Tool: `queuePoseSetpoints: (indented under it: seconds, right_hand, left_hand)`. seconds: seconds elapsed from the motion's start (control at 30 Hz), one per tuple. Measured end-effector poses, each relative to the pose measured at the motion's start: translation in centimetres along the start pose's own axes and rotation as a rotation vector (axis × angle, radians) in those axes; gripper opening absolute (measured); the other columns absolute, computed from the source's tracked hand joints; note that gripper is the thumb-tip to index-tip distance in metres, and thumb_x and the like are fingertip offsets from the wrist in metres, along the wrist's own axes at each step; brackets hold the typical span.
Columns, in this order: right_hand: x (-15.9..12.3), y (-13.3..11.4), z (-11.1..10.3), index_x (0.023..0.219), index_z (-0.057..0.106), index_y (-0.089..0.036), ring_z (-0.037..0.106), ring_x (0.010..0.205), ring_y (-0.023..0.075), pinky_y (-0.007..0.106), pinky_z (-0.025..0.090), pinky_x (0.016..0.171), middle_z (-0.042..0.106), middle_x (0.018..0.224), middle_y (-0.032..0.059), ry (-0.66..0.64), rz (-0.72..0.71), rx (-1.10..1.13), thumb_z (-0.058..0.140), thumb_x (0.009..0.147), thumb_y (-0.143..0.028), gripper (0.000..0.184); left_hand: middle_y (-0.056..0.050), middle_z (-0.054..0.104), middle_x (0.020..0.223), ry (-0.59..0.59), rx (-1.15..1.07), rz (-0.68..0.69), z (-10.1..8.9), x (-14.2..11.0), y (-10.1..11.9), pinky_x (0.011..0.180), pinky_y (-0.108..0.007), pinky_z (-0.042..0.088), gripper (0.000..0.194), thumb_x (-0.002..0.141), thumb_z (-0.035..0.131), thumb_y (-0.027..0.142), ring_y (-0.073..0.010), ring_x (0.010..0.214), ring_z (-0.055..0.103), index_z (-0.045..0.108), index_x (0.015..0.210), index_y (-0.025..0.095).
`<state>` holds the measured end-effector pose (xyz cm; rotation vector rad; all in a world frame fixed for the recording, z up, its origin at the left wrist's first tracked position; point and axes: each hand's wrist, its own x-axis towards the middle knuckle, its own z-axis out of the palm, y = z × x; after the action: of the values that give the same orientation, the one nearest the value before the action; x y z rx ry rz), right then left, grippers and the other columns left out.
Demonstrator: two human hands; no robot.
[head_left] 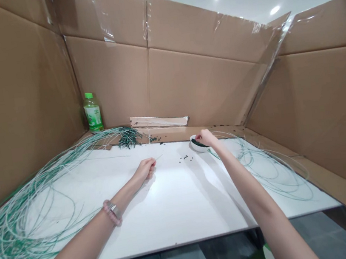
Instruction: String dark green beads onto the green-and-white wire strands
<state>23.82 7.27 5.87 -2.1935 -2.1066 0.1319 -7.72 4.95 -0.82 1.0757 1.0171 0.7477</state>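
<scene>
My left hand point(145, 170) rests above the white tabletop point(177, 206), fingers closed on a thin pale strand point(159, 157) that sticks out past the fingertips. My right hand point(205, 137) is at the far edge, its fingertips at the rim of a small white bowl point(197, 146) holding dark beads point(197, 143). Several loose dark beads point(185, 158) lie between my hands. Large loops of green-and-white wire point(28, 222) spread on the left, with more loops point(261, 164) on the right. A dark green bundle point(128, 137) sits at the far edge.
Tan cardboard walls point(111, 82) stand around three sides of the table, taped with clear tape. A green-capped plastic bottle point(93, 113) stands in the far left corner. A flat foil-edged strip point(159, 121) leans against the far wall.
</scene>
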Motion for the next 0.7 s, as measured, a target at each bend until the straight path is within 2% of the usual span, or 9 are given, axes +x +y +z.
queuePoseSetpoints:
  seconds: [0.13,0.23,0.43,0.57,0.7]
  right_hand:
    - [1.6,-0.1,0.0,0.113,0.058,-0.017,0.061,0.097,0.0186,0.036,0.053,0.081,0.059,0.114,0.0073,-0.164,0.1,-0.042,0.055,0.09,-0.033,0.028]
    - [2.1,-0.5,0.5,0.114,0.057,-0.017,0.06,0.097,0.0184,0.037,0.053,0.082,0.059,0.115,0.0076,-0.212,0.133,-0.063,0.054,0.091,-0.033,0.028]
    - [2.3,-0.3,0.8,0.114,0.057,-0.016,0.06,0.098,0.0193,0.038,0.052,0.083,0.059,0.116,0.0079,-0.243,0.16,-0.093,0.055,0.091,-0.033,0.03]
    - [2.0,0.4,0.8,0.114,0.058,-0.017,0.06,0.098,0.0186,0.037,0.053,0.082,0.059,0.116,0.0077,-0.244,0.145,-0.093,0.054,0.091,-0.033,0.029]
    - [1.3,0.9,0.7,0.112,0.059,-0.017,0.06,0.097,0.0183,0.036,0.053,0.082,0.059,0.116,0.0073,-0.211,0.113,-0.079,0.054,0.091,-0.033,0.027]
  left_hand:
    - [0.002,0.053,0.07,0.013,0.032,-0.011,-0.1,0.2,-0.1,0.043,-0.016,0.039,0.024,0.092,0.05,0.034,-0.004,0.05,0.045,0.057,0.092,0.011]
    - [0.001,0.056,0.075,0.015,0.049,-0.014,0.0,0.0,0.0,0.047,-0.018,0.044,0.024,0.092,0.05,0.034,-0.0056,0.055,0.05,0.057,0.095,0.011]
    - [-0.005,0.061,0.095,0.013,0.056,-0.025,0.1,0.0,-0.1,0.065,-0.028,0.053,0.028,0.091,0.052,0.034,-0.0123,0.075,0.06,0.057,0.106,0.012]
    - [-0.008,0.06,0.107,0.013,0.051,-0.035,0.1,0.3,-0.2,0.076,-0.036,0.054,0.031,0.09,0.053,0.034,-0.0169,0.09,0.061,0.056,0.113,0.013]
    - [-0.009,0.059,0.112,0.01,0.05,-0.036,0.1,0.4,-0.3,0.08,-0.039,0.053,0.033,0.09,0.053,0.034,-0.0187,0.095,0.061,0.055,0.116,0.014]
